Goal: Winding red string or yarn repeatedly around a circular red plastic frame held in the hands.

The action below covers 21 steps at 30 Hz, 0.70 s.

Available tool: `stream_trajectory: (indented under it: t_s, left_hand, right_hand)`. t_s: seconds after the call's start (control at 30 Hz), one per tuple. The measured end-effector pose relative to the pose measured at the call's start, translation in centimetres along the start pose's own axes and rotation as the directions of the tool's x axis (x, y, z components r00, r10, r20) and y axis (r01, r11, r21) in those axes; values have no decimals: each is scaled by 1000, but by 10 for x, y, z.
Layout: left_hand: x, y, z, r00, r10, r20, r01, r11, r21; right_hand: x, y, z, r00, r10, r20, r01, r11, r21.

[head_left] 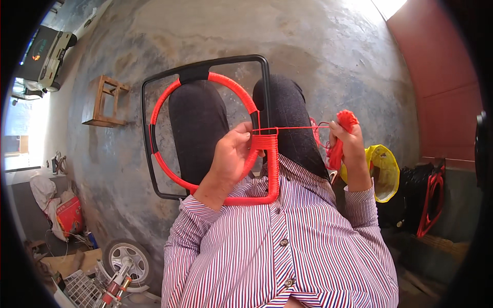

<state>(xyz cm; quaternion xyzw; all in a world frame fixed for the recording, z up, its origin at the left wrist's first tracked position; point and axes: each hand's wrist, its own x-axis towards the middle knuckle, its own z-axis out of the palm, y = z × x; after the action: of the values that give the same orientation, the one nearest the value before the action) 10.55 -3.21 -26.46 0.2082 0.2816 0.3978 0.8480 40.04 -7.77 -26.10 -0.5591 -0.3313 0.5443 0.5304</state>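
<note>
A black frame [144, 123], roughly square with a ring inside it, rests across my lap. Red cord [236, 88] is wound over much of the ring and along the near right corner, while other stretches stay black. My left hand [232, 152] is closed on the ring's right side, thumb and fingers pinching beside the wound cord. From there a taut red strand [298, 128] runs to the right. My right hand [347, 142], raised beside my right thigh, is closed round a bundle of red cord [347, 120], with loose loops hanging below it.
A yellow bag or bucket [394, 177] stands right of my right forearm, near black frames with red edges [433, 197]. On the left are a wooden stool [104, 102], a wheel [127, 261] and a red and white sack [69, 214]. A parked vehicle [46, 59] shows at the far left.
</note>
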Motion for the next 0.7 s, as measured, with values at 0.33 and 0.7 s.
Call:
stream_trajectory:
  t_s: [0.33,0.7]
  left_hand:
    - [0,3,0,994,-90,-69,88,996,-31]
    - [-3,1,4,978,-95,-184,96,995,-1]
  right_hand:
    - [-36,23,-8,991,111,-81,-111,994,4]
    - [-54,22,-4,990,109,-84,-121,982,-143]
